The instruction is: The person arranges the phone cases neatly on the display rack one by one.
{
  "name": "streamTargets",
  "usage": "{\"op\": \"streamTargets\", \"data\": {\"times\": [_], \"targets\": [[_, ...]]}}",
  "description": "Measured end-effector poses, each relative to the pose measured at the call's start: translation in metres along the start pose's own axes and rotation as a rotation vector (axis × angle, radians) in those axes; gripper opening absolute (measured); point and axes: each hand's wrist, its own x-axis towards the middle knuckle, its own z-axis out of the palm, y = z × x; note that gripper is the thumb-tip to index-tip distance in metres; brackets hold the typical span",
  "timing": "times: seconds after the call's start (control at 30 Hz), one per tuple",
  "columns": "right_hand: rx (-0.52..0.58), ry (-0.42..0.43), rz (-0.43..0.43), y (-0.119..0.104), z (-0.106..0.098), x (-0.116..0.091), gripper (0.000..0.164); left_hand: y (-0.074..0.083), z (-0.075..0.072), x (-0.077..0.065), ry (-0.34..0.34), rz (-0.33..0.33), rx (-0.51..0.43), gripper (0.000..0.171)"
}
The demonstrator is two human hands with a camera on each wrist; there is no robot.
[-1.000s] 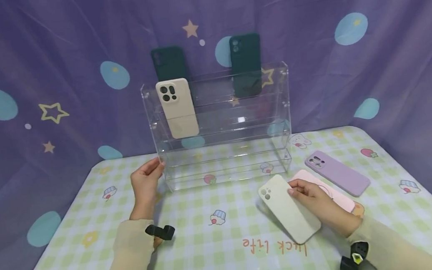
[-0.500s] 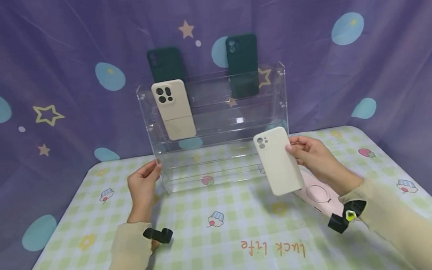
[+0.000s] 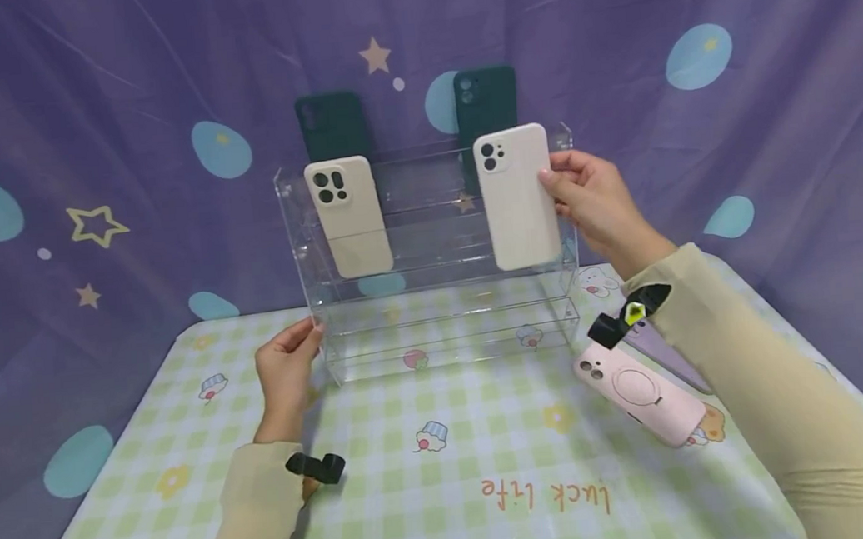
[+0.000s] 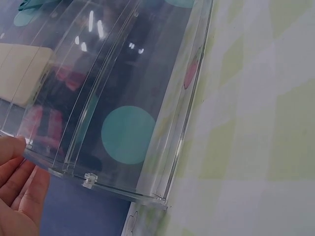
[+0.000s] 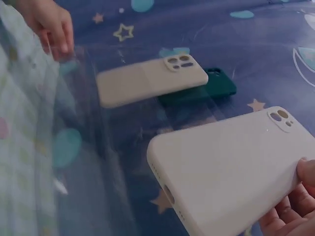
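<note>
My right hand pinches the right edge of a white phone case between thumb and fingers. The case is upright at the right part of a clear acrylic tiered display rack, overlapping a dark green phone case behind it. My left hand grips the left side panel of the rack between thumb and fingers. A cream phone case leans on the rack's left side, in front of another green phone case. The right wrist view shows the held white case close up, its camera cutouts at the top.
On the table at the right lies a pink phone case with a ring on its back. Beside it is a purple phone case, partly hidden by my right sleeve. A checkered cloth covers the table; a purple curtain hangs behind.
My right hand has raised the white phone case from low over the pink case up to the rack's right part, in front of the green case. My left hand stays on the rack.
</note>
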Motion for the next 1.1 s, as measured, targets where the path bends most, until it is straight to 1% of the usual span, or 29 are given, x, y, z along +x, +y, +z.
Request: {"op": "streamTargets", "data": {"times": [0.1,0.17,0.3,0.43,0.57,0.67,0.9,1.0,1.1], "targets": [[-0.065,0.066,-0.038,-0.007,0.007,0.016,0.006,-0.001,0.002,-0.001,0.0,0.007,-0.006,0.031],[-0.076,0.087,-0.065,-0.009,0.012,0.026,0.005,0.0,0.002,-0.001,0.0,0.016,-0.007,0.03],[-0.036,0.127,-0.124,-0.013,0.017,0.041,0.005,0.001,0.001,-0.001,-0.004,0.019,-0.018,0.028],[-0.003,0.158,-0.172,-0.015,0.02,0.052,0.007,0.002,0.0,-0.002,-0.006,0.019,-0.024,0.029],[0.006,0.169,-0.189,-0.009,0.023,0.061,0.009,0.003,0.0,-0.001,-0.016,0.021,-0.012,0.028],[-0.012,0.168,-0.188,0.001,0.023,0.063,0.01,0.003,-0.001,-0.001,-0.021,0.024,0.005,0.027],[-0.033,0.114,-0.175,0.027,0.019,0.06,0.011,0.002,-0.002,-0.001,-0.006,0.023,0.024,0.029],[-0.063,0.105,-0.179,0.033,0.016,0.058,0.01,0.002,-0.002,-0.001,-0.013,0.025,0.015,0.03],[-0.061,0.087,-0.17,0.037,0.015,0.057,0.008,0.003,-0.002,-0.002,-0.017,0.027,0.014,0.03]]}}
